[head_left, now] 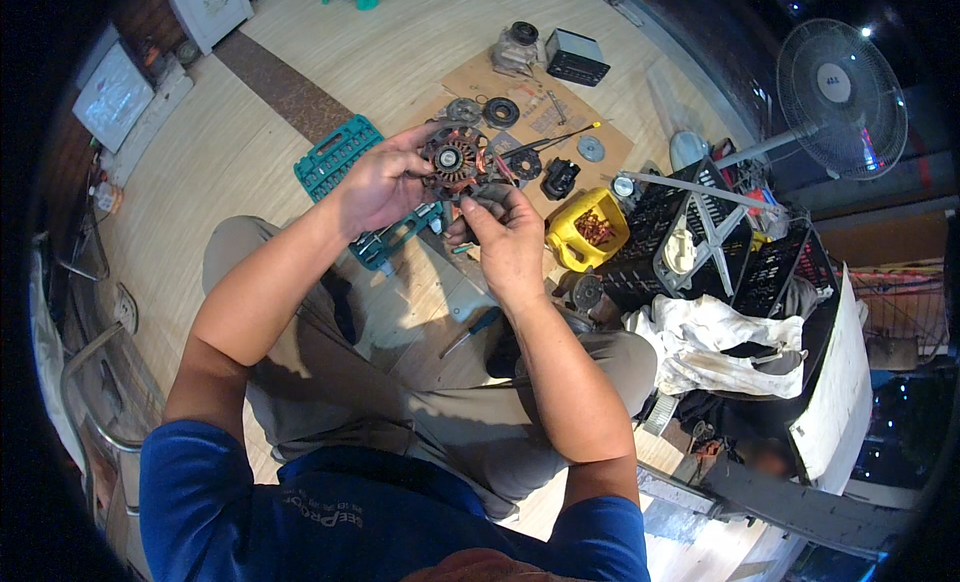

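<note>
Held up in front of me over the floor is a round alternator part (455,162) with copper windings and a bearing-like hub at its middle. My left hand (385,185) grips its left side, fingers bent round the rim. My right hand (506,244) is closed at its lower right edge, thumb and fingers pinching there; what lies between those fingertips is partly hidden. Below and behind my hands is a teal socket-set case (338,152), partly covered by them. A screwdriver (472,332) with a dark blue handle lies on the floor between my legs.
A cardboard sheet (612,142) beyond my hands bears ring-shaped and black parts and a thin yellow-tipped rod. To the right stand a cut yellow jug (562,244) of small copper-coloured pieces, black crates (640,267), a white cloth (715,347) and a fan (835,97).
</note>
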Available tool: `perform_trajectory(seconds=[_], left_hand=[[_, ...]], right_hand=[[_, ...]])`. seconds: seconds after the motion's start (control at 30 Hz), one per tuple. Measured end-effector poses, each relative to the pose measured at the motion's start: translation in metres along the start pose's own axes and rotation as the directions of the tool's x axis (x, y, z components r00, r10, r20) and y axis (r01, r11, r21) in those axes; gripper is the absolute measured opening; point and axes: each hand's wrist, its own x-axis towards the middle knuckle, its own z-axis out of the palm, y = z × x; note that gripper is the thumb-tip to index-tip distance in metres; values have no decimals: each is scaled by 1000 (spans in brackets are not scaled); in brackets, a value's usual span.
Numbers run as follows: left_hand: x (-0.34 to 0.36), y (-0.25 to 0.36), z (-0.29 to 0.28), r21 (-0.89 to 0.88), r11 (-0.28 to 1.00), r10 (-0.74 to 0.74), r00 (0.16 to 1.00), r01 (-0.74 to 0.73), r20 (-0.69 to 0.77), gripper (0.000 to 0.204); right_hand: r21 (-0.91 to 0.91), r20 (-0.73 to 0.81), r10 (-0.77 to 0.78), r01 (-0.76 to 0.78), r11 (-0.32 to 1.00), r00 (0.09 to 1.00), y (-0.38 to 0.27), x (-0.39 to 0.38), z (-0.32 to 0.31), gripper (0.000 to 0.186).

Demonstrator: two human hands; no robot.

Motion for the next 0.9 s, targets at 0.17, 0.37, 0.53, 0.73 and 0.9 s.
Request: perform_trajectory(seconds=[0.17,0.37,0.53,0.73,0.9], left_hand=[[-1,0,2,4,1000,9,1000,-9,1,60],[0,0,2,0,1000,24,1000,-24,11,61],[0,0,5,9,1000,24,1000,-24,7,60],[-4,1,-1,78,997,9,1000,-8,-6,61],[-4,6,3,98,995,-35,999,37,-24,56]], right_hand=[[-23,3,-15,15,1000,1000,0,-1,-1,15],[-59,12,-49,49,997,999,-1,-2,-1,14],[2,-17,25,-25,1000,1000,-3,-3,-2,14],[102,0,75,-75,992,997,-3,-3,-1,12],[112,-13,100,-98,989,995,0,-1,-6,17]])
